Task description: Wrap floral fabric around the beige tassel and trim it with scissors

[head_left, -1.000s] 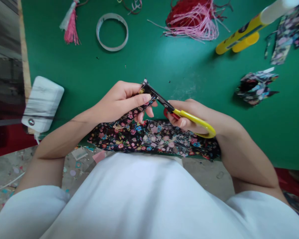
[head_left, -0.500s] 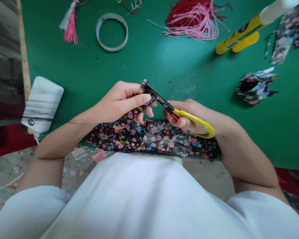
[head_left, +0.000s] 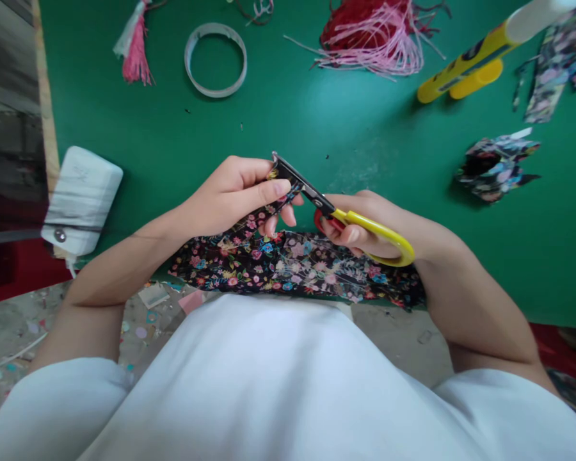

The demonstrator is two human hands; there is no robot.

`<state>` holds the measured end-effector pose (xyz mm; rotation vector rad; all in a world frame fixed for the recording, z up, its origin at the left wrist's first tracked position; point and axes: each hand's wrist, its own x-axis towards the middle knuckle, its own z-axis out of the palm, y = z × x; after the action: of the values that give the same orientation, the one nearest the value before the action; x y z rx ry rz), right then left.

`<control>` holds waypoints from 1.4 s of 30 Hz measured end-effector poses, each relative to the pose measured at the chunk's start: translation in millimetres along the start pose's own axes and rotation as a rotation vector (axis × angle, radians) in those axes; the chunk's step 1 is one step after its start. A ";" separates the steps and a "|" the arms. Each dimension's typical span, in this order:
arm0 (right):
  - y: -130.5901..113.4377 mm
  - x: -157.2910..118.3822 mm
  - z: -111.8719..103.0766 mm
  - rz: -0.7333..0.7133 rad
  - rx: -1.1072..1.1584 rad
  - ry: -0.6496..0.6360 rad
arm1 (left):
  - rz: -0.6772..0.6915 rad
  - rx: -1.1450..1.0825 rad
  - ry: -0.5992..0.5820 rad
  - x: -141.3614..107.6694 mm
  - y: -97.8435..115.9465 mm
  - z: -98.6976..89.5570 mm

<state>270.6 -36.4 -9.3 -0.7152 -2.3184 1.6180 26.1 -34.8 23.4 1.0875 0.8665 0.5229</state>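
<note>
My left hand pinches the raised end of a black floral fabric strip between thumb and fingers. The rest of that strip lies along the near edge of the green table. My right hand grips yellow-handled scissors. Their dark blades point up and left and meet the pinched fabric end right at my left fingertips.
On the table's far side lie a pink tassel, a white ring, a bundle of red and pink threads and a yellow glue gun. Floral fabric scraps sit at right. A white box rests at the left edge.
The scissor blades have shifted very slightly up and left along the fabric end. Both hands otherwise hold the same pose.
</note>
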 end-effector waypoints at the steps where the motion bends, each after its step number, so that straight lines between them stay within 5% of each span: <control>1: 0.6 0.3 0.1 -0.009 0.008 0.004 | -0.008 -0.008 -0.002 -0.2 0.2 0.0; 16: -7.3 -3.6 4.4 0.045 0.398 -0.025 | -0.103 -0.100 -0.007 7.0 8.5 1.7; 26: -15.7 4.2 -27.2 0.067 0.440 0.016 | -0.004 -0.111 0.082 29.2 43.9 1.3; 35: -1.7 6.2 -25.6 0.069 0.562 -0.039 | -0.108 -0.205 0.028 32.1 29.8 -6.4; 42: -5.7 -0.7 -34.6 0.156 0.453 -0.047 | -0.205 -0.211 0.004 29.0 22.3 2.5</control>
<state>285.2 -10.0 8.7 -0.7662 -1.8514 2.1459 45.7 -5.8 34.4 0.7953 0.8940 0.4340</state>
